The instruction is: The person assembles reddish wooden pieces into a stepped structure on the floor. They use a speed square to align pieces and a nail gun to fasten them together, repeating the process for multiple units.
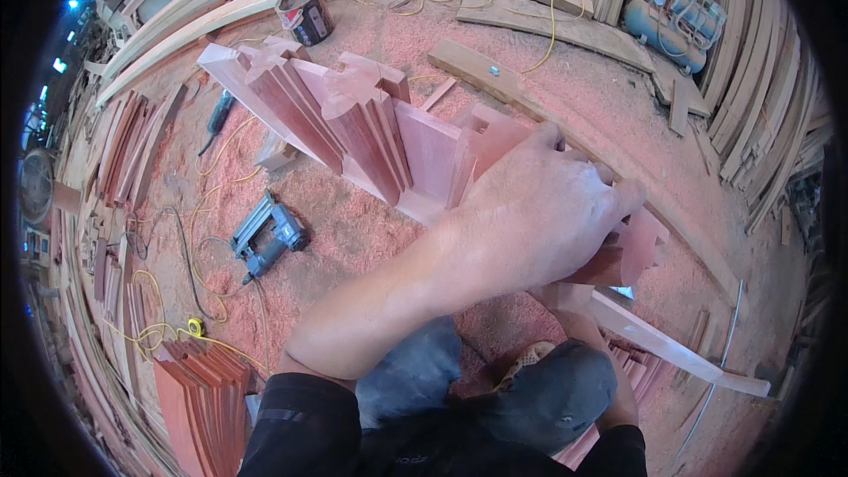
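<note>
A long reddish wooden workpiece [424,159] with upright fluted, notched blocks [364,128] along it runs from the upper left toward my hands. My left hand [561,199] reaches across to its near right end. Its fingers are closed over a notched wooden block [634,252], whose end shows beyond and below the knuckles. My right hand [565,299] is mostly hidden under the left one; only the part near the wrist shows, and I cannot make out its fingers. A thin pale-red wooden strip [680,338] extends to the right from beside it.
A blue nail gun [269,234] lies on the sawdust-covered floor at left, with hoses and a yellow tape measure [196,327] nearby. A bucket [305,16] stands behind the workpiece. Planks line the edges; a blue air compressor [667,26] sits at the far right. Stacked red wood pieces [203,397] lie near left.
</note>
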Action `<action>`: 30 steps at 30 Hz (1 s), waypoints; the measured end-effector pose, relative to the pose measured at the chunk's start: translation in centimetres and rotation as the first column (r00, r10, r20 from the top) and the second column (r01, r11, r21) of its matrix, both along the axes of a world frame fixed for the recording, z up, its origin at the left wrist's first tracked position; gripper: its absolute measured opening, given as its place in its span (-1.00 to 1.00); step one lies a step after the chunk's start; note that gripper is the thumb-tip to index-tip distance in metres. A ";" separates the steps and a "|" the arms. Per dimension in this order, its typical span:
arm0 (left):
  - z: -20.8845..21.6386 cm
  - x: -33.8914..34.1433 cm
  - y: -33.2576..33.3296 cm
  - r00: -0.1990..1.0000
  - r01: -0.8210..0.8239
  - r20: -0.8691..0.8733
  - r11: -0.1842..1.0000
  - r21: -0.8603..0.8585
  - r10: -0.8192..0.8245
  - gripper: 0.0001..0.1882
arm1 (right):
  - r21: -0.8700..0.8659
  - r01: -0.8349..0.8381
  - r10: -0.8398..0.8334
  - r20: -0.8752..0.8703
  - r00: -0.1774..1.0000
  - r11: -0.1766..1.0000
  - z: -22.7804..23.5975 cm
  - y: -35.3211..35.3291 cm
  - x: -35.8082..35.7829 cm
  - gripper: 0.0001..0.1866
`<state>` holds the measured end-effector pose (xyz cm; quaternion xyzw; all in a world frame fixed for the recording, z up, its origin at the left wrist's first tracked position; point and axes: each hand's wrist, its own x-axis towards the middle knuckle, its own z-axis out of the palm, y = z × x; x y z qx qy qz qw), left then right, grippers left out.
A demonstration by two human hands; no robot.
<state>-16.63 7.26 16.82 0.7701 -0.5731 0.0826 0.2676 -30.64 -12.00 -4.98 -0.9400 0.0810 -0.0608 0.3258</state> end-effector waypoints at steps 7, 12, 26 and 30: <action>0.5 0.1 0.1 0.998 0.046 -0.041 0.999 -0.001 -0.046 -0.64 | -0.067 0.062 -0.055 0.102 0.993 0.996 -0.9 0.8 0.0 0.11; 2.3 2.0 2.2 0.999 0.006 -0.043 0.993 -0.115 -0.011 -0.50 | -0.183 0.006 -0.007 -0.007 1.000 0.983 -1.3 0.9 -0.9 0.12; 1.0 5.9 8.1 0.965 -0.255 -0.062 0.967 0.004 0.255 -0.50 | -0.112 -0.065 0.036 -0.241 0.970 0.992 -1.3 0.5 -3.9 -0.02; 1.1 5.5 8.3 0.964 -0.266 -0.015 0.964 0.002 0.266 -0.50 | -0.094 -0.064 0.038 -0.252 0.967 0.993 -1.1 0.3 -4.6 -0.04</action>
